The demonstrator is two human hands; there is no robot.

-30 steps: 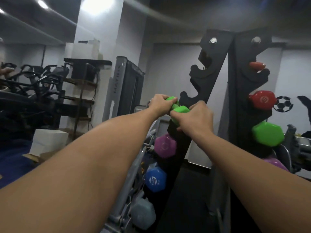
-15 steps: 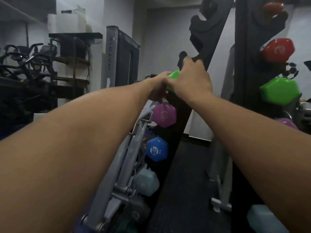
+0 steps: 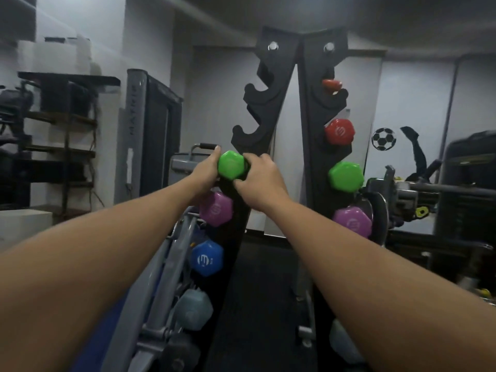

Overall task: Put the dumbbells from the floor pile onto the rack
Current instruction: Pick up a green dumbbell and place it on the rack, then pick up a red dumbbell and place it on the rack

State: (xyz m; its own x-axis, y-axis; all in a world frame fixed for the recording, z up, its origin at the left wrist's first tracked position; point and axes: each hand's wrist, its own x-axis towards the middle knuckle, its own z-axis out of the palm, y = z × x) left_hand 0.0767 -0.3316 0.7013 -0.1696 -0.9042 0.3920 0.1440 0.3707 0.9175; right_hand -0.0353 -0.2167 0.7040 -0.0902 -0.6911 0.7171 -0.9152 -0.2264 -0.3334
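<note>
Green dumbbell (image 3: pixel 230 165), centre frame, now sits at a cradle of the rack (image 3: pixel 251 135) w/ its hex end showing (half a sec ago hands covered it). Left hand (image 3: pixel 205 171) and right hand (image 3: pixel 259 179) prob. still grip it loosely, so nearly placed.

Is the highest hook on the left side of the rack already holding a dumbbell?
No, the top hooks on the left upright of the rack are bare; the green dumbbell sits lower, above the purple dumbbell.
</note>
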